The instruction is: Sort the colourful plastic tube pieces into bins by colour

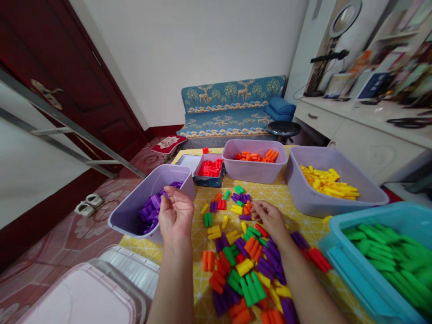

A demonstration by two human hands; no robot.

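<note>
My left hand is over the right rim of a lilac bin of purple pieces, palm up with its fingers apart and nothing in it. My right hand reaches over the mixed pile, its fingertips beside small orange pieces; whether it touches or grips one is too small to tell. Purple, green, yellow, orange and red plastic pieces lie loose on the yellow patterned cloth between my forearms.
Around the pile stand a small box of red pieces, a lilac bin of orange ones, a bin of yellow ones and a turquoise bin of green ones. Lids lie at lower left. A sofa stands behind.
</note>
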